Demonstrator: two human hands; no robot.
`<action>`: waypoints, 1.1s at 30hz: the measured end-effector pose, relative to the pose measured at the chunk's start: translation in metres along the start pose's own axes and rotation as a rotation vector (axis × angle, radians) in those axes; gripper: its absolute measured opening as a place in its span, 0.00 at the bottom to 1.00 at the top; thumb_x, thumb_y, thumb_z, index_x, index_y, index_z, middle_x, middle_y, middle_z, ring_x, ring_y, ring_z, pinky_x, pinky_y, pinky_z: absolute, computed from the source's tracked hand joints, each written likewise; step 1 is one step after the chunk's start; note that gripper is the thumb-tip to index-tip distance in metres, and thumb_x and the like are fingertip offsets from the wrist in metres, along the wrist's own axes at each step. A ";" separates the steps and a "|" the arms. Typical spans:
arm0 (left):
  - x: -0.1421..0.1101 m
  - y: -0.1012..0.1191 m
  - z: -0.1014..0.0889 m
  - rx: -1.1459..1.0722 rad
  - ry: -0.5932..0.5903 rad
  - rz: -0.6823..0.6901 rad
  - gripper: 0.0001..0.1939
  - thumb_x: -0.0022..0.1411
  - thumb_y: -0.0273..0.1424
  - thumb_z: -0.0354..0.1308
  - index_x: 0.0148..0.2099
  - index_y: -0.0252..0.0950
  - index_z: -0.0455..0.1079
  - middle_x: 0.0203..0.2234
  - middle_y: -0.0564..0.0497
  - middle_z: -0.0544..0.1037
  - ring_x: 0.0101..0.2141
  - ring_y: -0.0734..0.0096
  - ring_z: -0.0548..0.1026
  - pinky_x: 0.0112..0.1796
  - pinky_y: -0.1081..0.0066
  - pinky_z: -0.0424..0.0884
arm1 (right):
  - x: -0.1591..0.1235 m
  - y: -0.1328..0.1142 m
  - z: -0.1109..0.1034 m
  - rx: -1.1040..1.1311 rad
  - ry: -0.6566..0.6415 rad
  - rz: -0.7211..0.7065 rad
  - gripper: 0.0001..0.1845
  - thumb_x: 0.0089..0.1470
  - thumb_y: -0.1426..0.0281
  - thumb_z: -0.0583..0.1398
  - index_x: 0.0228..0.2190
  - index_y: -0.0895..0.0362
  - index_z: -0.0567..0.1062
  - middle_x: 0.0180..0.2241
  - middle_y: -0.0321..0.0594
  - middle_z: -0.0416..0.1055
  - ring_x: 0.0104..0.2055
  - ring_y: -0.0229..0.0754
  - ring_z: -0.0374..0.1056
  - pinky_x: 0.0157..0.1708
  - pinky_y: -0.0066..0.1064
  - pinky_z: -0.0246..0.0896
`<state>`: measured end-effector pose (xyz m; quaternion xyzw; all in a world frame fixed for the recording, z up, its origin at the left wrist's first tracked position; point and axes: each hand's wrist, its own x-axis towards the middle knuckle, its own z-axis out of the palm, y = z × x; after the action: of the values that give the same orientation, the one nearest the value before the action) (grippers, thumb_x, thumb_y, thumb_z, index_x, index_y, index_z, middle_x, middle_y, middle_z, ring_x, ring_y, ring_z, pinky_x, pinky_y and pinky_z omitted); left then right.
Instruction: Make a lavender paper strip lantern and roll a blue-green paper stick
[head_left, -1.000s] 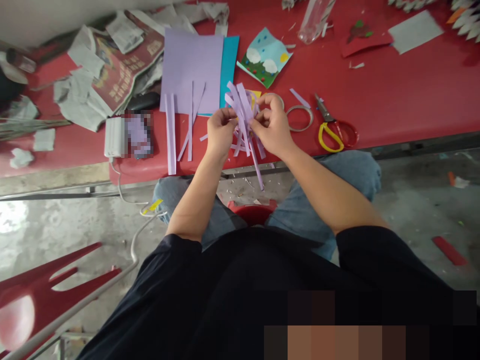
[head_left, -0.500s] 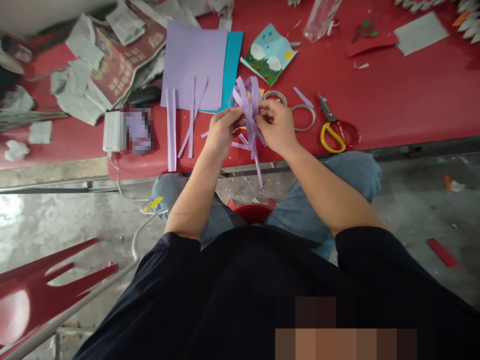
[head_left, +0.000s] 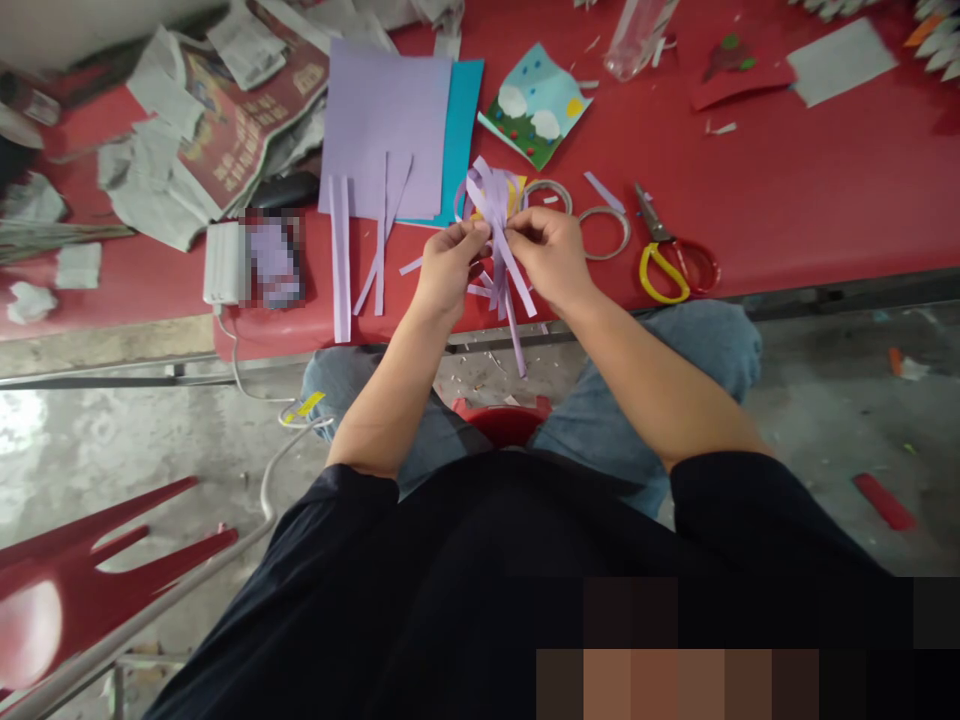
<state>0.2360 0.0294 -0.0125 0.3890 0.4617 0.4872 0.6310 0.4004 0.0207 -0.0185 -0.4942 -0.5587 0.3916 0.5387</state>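
Observation:
Between my two hands is a bundle of looped purple paper strips, held just above the table's front edge. My left hand pinches it from the left with thumb and fingers. From the other side my right hand grips the strips, its fingertips close to the left thumb. A thin rolled purple paper stick hangs down below the bundle past the table edge. Something yellow shows behind the loops, mostly hidden. More purple strips lie flat to the left of my left hand.
Scissors and tape rolls lie right of my hands. Behind are purple sheets, a blue sheet and a painted card. Crumpled newspaper, a white power bank and a blurred-out item occupy the left.
The purple strips have been turned and shifted within my fingers, with one strip now slanting down to the right. My hands have drawn closer together at the bundle's middle.

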 end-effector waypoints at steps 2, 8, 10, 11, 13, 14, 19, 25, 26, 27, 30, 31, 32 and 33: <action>-0.004 -0.001 0.003 -0.030 0.012 -0.020 0.09 0.73 0.34 0.68 0.37 0.41 0.76 0.26 0.55 0.75 0.28 0.78 0.76 0.29 0.76 0.70 | -0.001 -0.001 0.002 0.024 0.021 0.012 0.13 0.60 0.56 0.72 0.30 0.50 0.81 0.30 0.36 0.77 0.36 0.44 0.73 0.41 0.39 0.75; -0.013 0.001 0.008 -0.083 0.051 -0.059 0.10 0.72 0.35 0.68 0.36 0.41 0.75 0.26 0.55 0.77 0.28 0.78 0.78 0.28 0.77 0.69 | -0.003 -0.005 0.005 0.095 0.039 0.080 0.07 0.60 0.65 0.69 0.30 0.52 0.81 0.31 0.36 0.78 0.37 0.43 0.75 0.40 0.37 0.74; -0.014 0.002 0.009 -0.081 0.056 -0.068 0.09 0.72 0.34 0.68 0.37 0.40 0.75 0.27 0.55 0.78 0.28 0.78 0.78 0.27 0.77 0.68 | -0.003 -0.003 0.004 0.123 0.034 0.070 0.05 0.58 0.68 0.69 0.29 0.52 0.81 0.31 0.35 0.78 0.36 0.42 0.74 0.39 0.36 0.73; -0.015 0.003 0.009 -0.077 0.062 -0.068 0.09 0.71 0.34 0.69 0.37 0.40 0.75 0.28 0.54 0.78 0.28 0.78 0.78 0.27 0.77 0.68 | -0.004 -0.001 0.004 0.136 0.033 0.064 0.05 0.58 0.69 0.68 0.29 0.52 0.81 0.30 0.35 0.78 0.35 0.42 0.73 0.39 0.36 0.73; -0.015 0.004 0.009 -0.059 0.073 -0.062 0.10 0.71 0.34 0.69 0.36 0.39 0.75 0.28 0.54 0.79 0.29 0.77 0.79 0.28 0.77 0.69 | -0.004 0.000 0.004 0.145 0.033 0.062 0.04 0.57 0.69 0.68 0.29 0.53 0.81 0.30 0.35 0.76 0.35 0.41 0.73 0.40 0.36 0.73; -0.016 0.004 0.009 -0.048 0.079 -0.056 0.11 0.71 0.34 0.69 0.35 0.39 0.74 0.27 0.55 0.78 0.29 0.77 0.78 0.28 0.77 0.69 | -0.004 0.000 0.004 0.142 0.035 0.068 0.04 0.57 0.69 0.69 0.29 0.52 0.81 0.29 0.34 0.75 0.35 0.41 0.72 0.40 0.36 0.73; -0.019 0.004 0.012 -0.050 0.076 -0.043 0.13 0.73 0.31 0.68 0.33 0.39 0.74 0.23 0.57 0.73 0.23 0.81 0.73 0.27 0.76 0.67 | -0.007 -0.008 0.006 0.188 0.063 0.143 0.06 0.55 0.70 0.69 0.26 0.52 0.80 0.24 0.32 0.69 0.29 0.38 0.66 0.34 0.34 0.69; -0.020 0.003 0.013 0.006 0.079 -0.027 0.13 0.72 0.31 0.70 0.33 0.38 0.73 0.23 0.57 0.73 0.23 0.82 0.71 0.26 0.76 0.65 | -0.009 -0.011 0.006 0.197 0.056 0.242 0.09 0.55 0.68 0.70 0.24 0.52 0.80 0.21 0.32 0.68 0.23 0.36 0.62 0.24 0.32 0.61; -0.020 0.002 0.013 0.013 0.084 -0.020 0.13 0.72 0.30 0.70 0.33 0.38 0.73 0.23 0.57 0.73 0.23 0.82 0.71 0.25 0.77 0.65 | -0.009 -0.011 0.006 0.196 0.052 0.238 0.10 0.56 0.67 0.70 0.24 0.52 0.80 0.21 0.33 0.69 0.23 0.37 0.62 0.23 0.32 0.60; -0.020 0.002 0.013 0.020 0.090 -0.013 0.13 0.71 0.30 0.70 0.33 0.38 0.74 0.23 0.57 0.74 0.23 0.82 0.71 0.25 0.77 0.64 | -0.010 -0.010 0.006 0.199 0.045 0.228 0.11 0.56 0.67 0.69 0.23 0.52 0.79 0.21 0.33 0.69 0.22 0.37 0.62 0.23 0.33 0.60; -0.019 0.002 0.013 0.027 0.101 -0.002 0.12 0.70 0.27 0.71 0.32 0.37 0.74 0.23 0.57 0.74 0.22 0.83 0.69 0.24 0.78 0.63 | -0.010 -0.007 0.005 0.200 0.019 0.176 0.13 0.59 0.64 0.70 0.24 0.52 0.78 0.23 0.34 0.70 0.23 0.37 0.63 0.24 0.34 0.62; -0.019 0.002 0.013 0.023 0.103 -0.001 0.13 0.70 0.26 0.70 0.32 0.37 0.74 0.22 0.57 0.73 0.21 0.83 0.68 0.24 0.78 0.63 | -0.009 -0.005 0.005 0.192 0.012 0.162 0.14 0.60 0.63 0.70 0.25 0.52 0.78 0.23 0.34 0.70 0.23 0.37 0.63 0.25 0.34 0.63; -0.019 0.002 0.013 0.019 0.104 0.001 0.13 0.70 0.25 0.70 0.32 0.37 0.74 0.22 0.57 0.73 0.21 0.83 0.68 0.24 0.78 0.63 | -0.009 -0.004 0.005 0.179 0.006 0.154 0.14 0.61 0.62 0.71 0.26 0.52 0.79 0.23 0.33 0.69 0.23 0.37 0.63 0.26 0.35 0.65; -0.018 0.002 0.013 0.018 0.105 0.005 0.13 0.70 0.24 0.70 0.31 0.37 0.75 0.22 0.57 0.73 0.22 0.83 0.68 0.24 0.78 0.64 | -0.008 -0.003 0.004 0.161 -0.001 0.151 0.14 0.61 0.62 0.71 0.27 0.52 0.79 0.23 0.33 0.68 0.24 0.37 0.63 0.27 0.35 0.66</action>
<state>0.2460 0.0115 -0.0034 0.3696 0.4975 0.5044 0.6012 0.3953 0.0126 -0.0177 -0.4899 -0.4869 0.4748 0.5455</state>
